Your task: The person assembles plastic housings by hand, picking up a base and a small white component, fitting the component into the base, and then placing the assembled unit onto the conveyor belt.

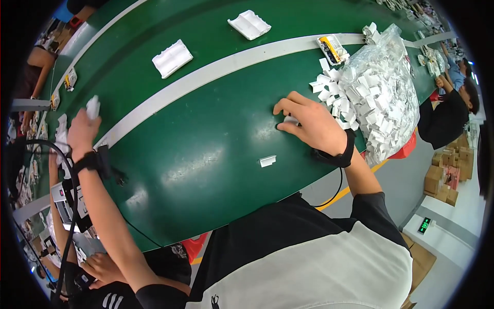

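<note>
At the far left, my left hand (84,131) is stretched over the green table, its fingers closed on a white plastic part (93,107) that is blurred by motion. My right hand (315,123) rests low over the table, right of the middle. Thumb and fingers pinch a small white plastic piece (291,120), mostly hidden by them. A similar small white piece (267,161) lies by itself nearer to me. Beside the right hand, many such pieces spill from a clear plastic bag (383,98).
Two white molded shells (172,58) (249,24) lie beyond the pale dividing strip (206,71). A white part with a yellow-black label (333,50) sits near the bag. Co-workers sit at left and right. A black cable (72,216) hangs by my left arm.
</note>
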`<state>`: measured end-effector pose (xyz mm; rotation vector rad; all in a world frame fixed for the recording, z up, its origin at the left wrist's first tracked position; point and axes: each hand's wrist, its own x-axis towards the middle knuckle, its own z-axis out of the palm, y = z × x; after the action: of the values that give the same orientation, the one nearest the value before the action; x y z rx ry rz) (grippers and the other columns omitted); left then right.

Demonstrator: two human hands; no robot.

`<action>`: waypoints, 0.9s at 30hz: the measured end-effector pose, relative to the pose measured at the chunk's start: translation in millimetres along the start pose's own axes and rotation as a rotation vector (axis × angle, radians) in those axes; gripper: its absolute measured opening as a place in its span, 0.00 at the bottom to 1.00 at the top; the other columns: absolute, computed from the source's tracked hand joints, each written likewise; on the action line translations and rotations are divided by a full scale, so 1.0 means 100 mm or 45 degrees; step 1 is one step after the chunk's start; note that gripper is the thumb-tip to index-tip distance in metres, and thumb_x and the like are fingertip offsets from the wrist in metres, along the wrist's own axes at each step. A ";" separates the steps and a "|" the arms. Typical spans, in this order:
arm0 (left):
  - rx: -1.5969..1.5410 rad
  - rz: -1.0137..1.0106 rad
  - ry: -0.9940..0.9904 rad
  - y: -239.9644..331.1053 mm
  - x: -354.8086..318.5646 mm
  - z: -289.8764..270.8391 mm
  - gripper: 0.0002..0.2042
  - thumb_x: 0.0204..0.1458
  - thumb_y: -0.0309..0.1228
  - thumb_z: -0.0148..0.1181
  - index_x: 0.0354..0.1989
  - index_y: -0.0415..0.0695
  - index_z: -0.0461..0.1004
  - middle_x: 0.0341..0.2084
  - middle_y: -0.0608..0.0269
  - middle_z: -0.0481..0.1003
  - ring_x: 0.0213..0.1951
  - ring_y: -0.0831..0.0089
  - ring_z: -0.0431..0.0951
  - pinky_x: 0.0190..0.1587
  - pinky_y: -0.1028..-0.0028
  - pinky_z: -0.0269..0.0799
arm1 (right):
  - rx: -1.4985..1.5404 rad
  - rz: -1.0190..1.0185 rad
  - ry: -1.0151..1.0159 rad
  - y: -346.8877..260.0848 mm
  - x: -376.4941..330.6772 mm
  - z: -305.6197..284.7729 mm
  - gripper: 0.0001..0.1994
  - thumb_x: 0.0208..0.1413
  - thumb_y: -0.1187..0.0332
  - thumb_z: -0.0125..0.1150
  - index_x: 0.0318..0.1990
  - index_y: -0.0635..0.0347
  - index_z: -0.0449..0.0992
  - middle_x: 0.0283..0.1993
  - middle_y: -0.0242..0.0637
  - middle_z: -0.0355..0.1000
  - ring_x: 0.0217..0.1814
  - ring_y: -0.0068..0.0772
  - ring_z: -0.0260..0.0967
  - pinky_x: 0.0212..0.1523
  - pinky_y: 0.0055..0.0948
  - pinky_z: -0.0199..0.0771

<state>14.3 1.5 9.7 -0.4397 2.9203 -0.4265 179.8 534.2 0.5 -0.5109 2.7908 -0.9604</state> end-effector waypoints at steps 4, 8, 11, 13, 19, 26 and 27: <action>-0.333 0.541 0.288 0.97 -1.29 -0.39 0.20 0.52 0.37 0.73 0.48 0.42 0.74 0.45 0.50 0.82 0.49 0.47 0.83 0.51 0.49 0.77 | 0.056 0.017 -0.001 0.05 -0.02 0.09 0.15 0.60 0.74 0.72 0.52 0.60 0.77 0.44 0.39 0.71 0.40 0.42 0.75 0.43 0.37 0.78; -0.404 0.860 0.360 1.27 -2.01 -0.14 0.23 0.50 0.42 0.77 0.49 0.45 0.75 0.43 0.59 0.76 0.46 0.56 0.78 0.47 0.61 0.71 | -0.124 -0.069 0.174 -0.06 -0.08 0.01 0.14 0.60 0.76 0.70 0.52 0.60 0.77 0.45 0.39 0.72 0.42 0.43 0.76 0.45 0.38 0.78; -0.618 0.960 0.273 1.32 -2.08 -0.15 0.24 0.52 0.43 0.77 0.50 0.44 0.76 0.43 0.59 0.76 0.47 0.57 0.77 0.47 0.60 0.70 | -0.125 0.009 0.150 -0.01 -0.11 -0.03 0.13 0.61 0.77 0.69 0.52 0.61 0.78 0.45 0.40 0.73 0.44 0.45 0.76 0.47 0.40 0.78; -0.721 1.010 0.227 1.35 -2.11 -0.12 0.24 0.52 0.44 0.76 0.51 0.43 0.77 0.44 0.60 0.76 0.47 0.57 0.76 0.47 0.60 0.70 | 0.103 0.189 -0.030 0.04 -0.05 -0.04 0.13 0.61 0.78 0.68 0.52 0.61 0.78 0.47 0.42 0.74 0.47 0.48 0.76 0.49 0.42 0.77; -1.004 1.151 0.168 1.51 -2.18 -0.10 0.21 0.57 0.43 0.74 0.52 0.42 0.80 0.46 0.62 0.76 0.46 0.57 0.75 0.49 0.60 0.71 | -0.096 -0.310 0.004 -0.02 0.22 -0.05 0.11 0.63 0.77 0.67 0.52 0.61 0.79 0.48 0.42 0.76 0.49 0.48 0.77 0.47 0.41 0.78; -1.105 1.091 0.146 1.54 -2.28 -0.06 0.13 0.60 0.35 0.70 0.50 0.43 0.82 0.46 0.62 0.76 0.46 0.58 0.75 0.50 0.61 0.71 | -0.122 -0.092 0.444 -0.07 0.15 0.12 0.08 0.63 0.74 0.68 0.47 0.61 0.79 0.44 0.39 0.76 0.46 0.43 0.78 0.41 0.36 0.79; -1.118 1.083 0.148 1.54 -2.29 -0.04 0.12 0.60 0.34 0.70 0.49 0.43 0.82 0.46 0.62 0.76 0.46 0.58 0.75 0.50 0.61 0.72 | -0.152 -0.021 0.374 -0.10 0.11 0.18 0.07 0.63 0.74 0.69 0.46 0.61 0.79 0.43 0.39 0.76 0.45 0.43 0.77 0.40 0.36 0.78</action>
<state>188.5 214.6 -7.6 0.7648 2.8739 0.9660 177.0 512.5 -7.3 -0.4396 3.1258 -0.9449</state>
